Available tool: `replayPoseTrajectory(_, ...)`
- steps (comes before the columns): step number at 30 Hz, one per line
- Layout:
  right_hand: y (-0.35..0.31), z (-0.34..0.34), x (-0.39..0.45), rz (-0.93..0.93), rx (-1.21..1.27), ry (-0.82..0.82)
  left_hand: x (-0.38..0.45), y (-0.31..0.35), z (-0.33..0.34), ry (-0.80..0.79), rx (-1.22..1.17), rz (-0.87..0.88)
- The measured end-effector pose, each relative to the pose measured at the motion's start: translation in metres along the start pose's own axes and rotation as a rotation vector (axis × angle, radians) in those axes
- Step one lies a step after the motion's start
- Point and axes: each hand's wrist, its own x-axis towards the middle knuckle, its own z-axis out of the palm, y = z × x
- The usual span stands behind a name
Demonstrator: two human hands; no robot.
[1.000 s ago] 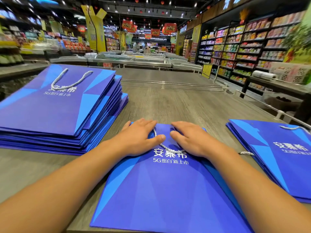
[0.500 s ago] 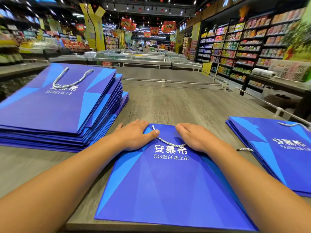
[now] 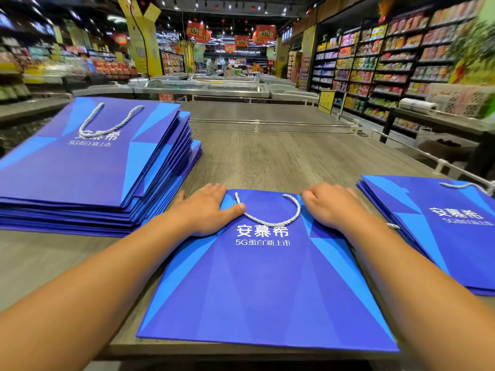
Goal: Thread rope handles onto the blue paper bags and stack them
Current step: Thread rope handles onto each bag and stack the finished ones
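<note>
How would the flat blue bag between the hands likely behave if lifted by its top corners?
The blue bag lies folded thin, so it would probably sag. Its rope handle lies loose and would likely dangle. It looks light.

Blue paper bag lies flat on the tabletop, printed face up, white rope handle looped across its top. Tall stack of handled bags at left; lower stack at right.
</note>
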Motion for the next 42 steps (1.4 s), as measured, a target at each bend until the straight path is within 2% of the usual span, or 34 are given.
replayPoseTrajectory(4,0.012,0.005,0.009,0.036,0.065,-0.113,0.005,-0.004,0.005,0.01,-0.007,-0.013)
replayPoseTrajectory(7,0.014,0.004,0.01,0.064,0.166,-0.054,0.006,-0.006,0.007,0.052,-0.015,-0.034)
replayPoseTrajectory(10,0.015,0.001,0.01,0.044,0.408,0.021,0.007,-0.006,0.008,0.114,-0.034,-0.059)
replayPoseTrajectory(13,0.013,0.0,0.013,0.033,0.601,0.194,0.01,-0.005,0.007,0.213,-0.197,-0.051)
replayPoseTrajectory(17,0.016,-0.005,0.018,0.046,0.775,0.531,0.006,-0.001,-0.004,0.358,-0.484,-0.037)
replayPoseTrajectory(21,0.021,-0.017,0.013,0.082,0.878,0.84,0.003,0.0,-0.011,0.338,-0.561,-0.137)
replayPoseTrajectory(29,0.032,-0.025,0.015,0.129,1.076,1.057,0.0,0.004,-0.016,0.265,-0.48,-0.211)
replayPoseTrajectory(32,0.033,-0.025,0.015,0.163,1.124,1.043,-0.002,0.001,-0.016,0.255,-0.62,-0.208)
replayPoseTrajectory(34,0.034,-0.024,0.016,0.226,1.145,0.974,-0.002,-0.003,-0.014,0.264,-0.768,-0.19)
replayPoseTrajectory(38,0.031,-0.018,0.019,0.342,1.272,0.655,-0.003,-0.006,-0.017,0.422,-0.998,-0.151)
replayPoseTrajectory(42,0.009,-0.006,0.015,0.269,1.288,0.339,-0.003,-0.001,-0.025,0.71,-1.036,-0.12)
